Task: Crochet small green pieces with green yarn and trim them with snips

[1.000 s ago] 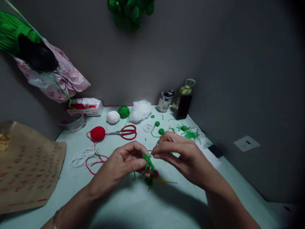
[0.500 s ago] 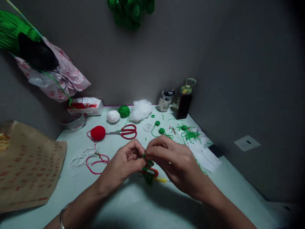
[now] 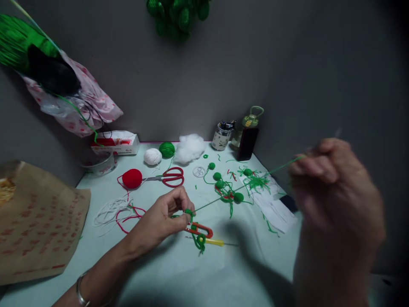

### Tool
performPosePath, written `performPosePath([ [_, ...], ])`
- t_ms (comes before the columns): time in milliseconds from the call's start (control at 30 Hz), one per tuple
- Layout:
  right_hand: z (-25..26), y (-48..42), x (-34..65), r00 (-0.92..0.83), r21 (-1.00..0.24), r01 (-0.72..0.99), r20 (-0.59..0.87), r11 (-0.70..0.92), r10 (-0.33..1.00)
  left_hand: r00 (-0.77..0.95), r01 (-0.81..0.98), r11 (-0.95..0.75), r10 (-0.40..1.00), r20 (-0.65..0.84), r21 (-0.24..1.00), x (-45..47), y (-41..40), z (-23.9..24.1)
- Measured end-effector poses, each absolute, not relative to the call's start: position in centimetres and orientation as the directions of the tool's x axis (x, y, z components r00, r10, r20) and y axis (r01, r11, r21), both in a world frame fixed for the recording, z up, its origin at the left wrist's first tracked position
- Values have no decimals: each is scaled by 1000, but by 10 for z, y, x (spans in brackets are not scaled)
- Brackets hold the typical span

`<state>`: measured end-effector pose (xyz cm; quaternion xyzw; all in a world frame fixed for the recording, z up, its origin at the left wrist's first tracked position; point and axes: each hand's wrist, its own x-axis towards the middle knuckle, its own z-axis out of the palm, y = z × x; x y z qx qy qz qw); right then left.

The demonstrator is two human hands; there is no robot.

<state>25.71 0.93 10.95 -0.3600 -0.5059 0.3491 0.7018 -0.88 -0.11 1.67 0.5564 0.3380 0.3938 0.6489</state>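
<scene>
Between thumb and fingertips, my left hand (image 3: 164, 217) pinches a small green crochet piece (image 3: 189, 212). A strand of green yarn (image 3: 211, 203) runs taut from it, up and right, to my right hand (image 3: 338, 196). That hand is raised, smeared by motion and closed on the yarn; a faint thin tip above its fingers is too blurred to name. Just below my left fingertips lie an orange loop-shaped handle (image 3: 206, 231), a yellow-handled crochet hook (image 3: 215, 242) and a curled green crochet bit (image 3: 200, 241).
Red-handled scissors (image 3: 172, 177), a red yarn ball (image 3: 132, 178) and white stuffing (image 3: 190, 148) lie beyond my left hand. Green crocheted balls (image 3: 238, 197) with tails lie under the strand. A paper bag (image 3: 47, 226) stands left; a phone (image 3: 247, 143) leans on a bottle (image 3: 252, 119).
My right hand has moved from beside my left fingertips far out to the right and up, drawing the green yarn tight. My left hand has stayed nearly in place.
</scene>
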Motion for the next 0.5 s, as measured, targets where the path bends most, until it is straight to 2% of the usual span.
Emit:
performPosePath([
  [67, 116, 15, 275, 356, -856, -63, 460, 512, 813, 471, -163, 122, 881, -31, 979, -9, -1, 18],
  [133, 117, 19, 285, 430, -846, -85, 446, 526, 785, 497, -206, 201, 865, -75, 958, -8, -3, 20],
  [233, 112, 19, 283, 395, -840, -107, 454, 531, 799, 498, -247, 289, 857, -134, 925, -4, -4, 24],
  [333, 103, 14, 266, 99, -846, 55, 534, 531, 840, 461, -286, 288, 877, -132, 914, -2, -4, 27],
  [433, 94, 5, 246, -268, -739, 281, 552, 612, 790, 465, -311, 265, 880, -97, 912, -4, -4, 28],
  [500, 89, 1, 235, -432, -654, 356, 518, 667, 738, 472, -298, 254, 877, -89, 920, -5, -4, 28],
])
